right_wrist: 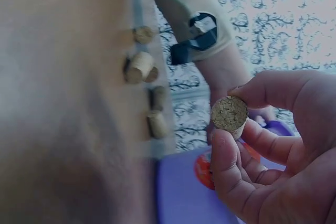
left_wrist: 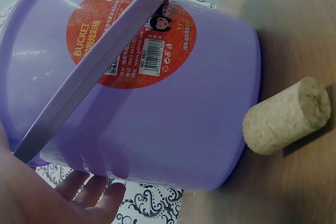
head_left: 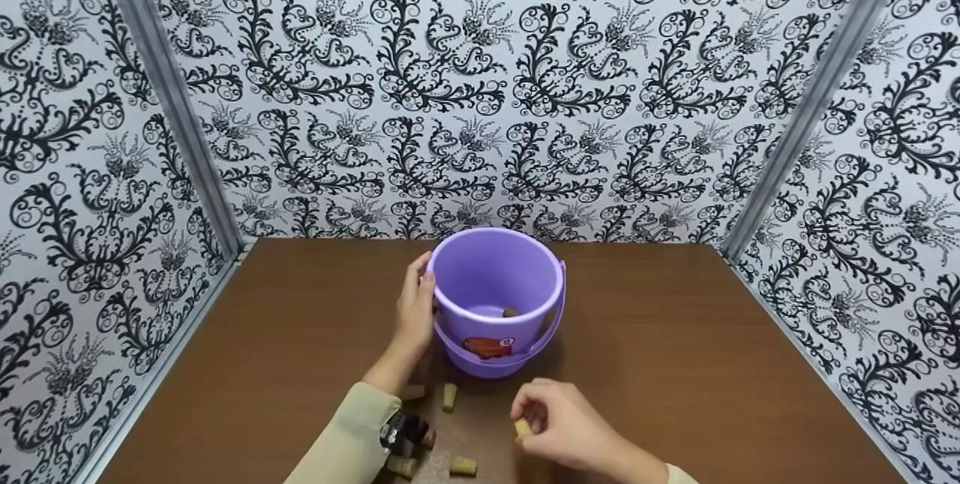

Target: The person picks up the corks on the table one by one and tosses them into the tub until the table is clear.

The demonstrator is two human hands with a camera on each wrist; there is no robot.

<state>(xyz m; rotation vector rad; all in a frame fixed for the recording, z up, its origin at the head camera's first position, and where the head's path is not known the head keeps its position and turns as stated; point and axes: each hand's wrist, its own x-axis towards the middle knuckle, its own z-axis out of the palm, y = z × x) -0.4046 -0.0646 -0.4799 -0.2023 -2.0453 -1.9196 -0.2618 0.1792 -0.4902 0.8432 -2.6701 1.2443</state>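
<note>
A purple bucket (head_left: 487, 353) stands upright on the table, its handle (head_left: 551, 334) hanging down at the front. My left hand (head_left: 415, 311) is at the bucket's left side, fingers fairly straight along the outer wall near the rim. In the right wrist view my right hand (right_wrist: 283, 145) pinches a cork (right_wrist: 229, 114) between thumb and fingertips. That hand is in front of the bucket, low over the table. Inside the bucket, a cork (head_left: 510, 312) shows at the bottom. Before the bucket lies another cork (head_left: 449, 397).
More corks lie near the left forearm, among them a cork (head_left: 463, 466) at the front and a cork (head_left: 403, 466) partly behind the sleeve (head_left: 349, 431). The brown table (head_left: 315, 304) is enclosed by patterned walls (head_left: 465, 94) at the back and sides.
</note>
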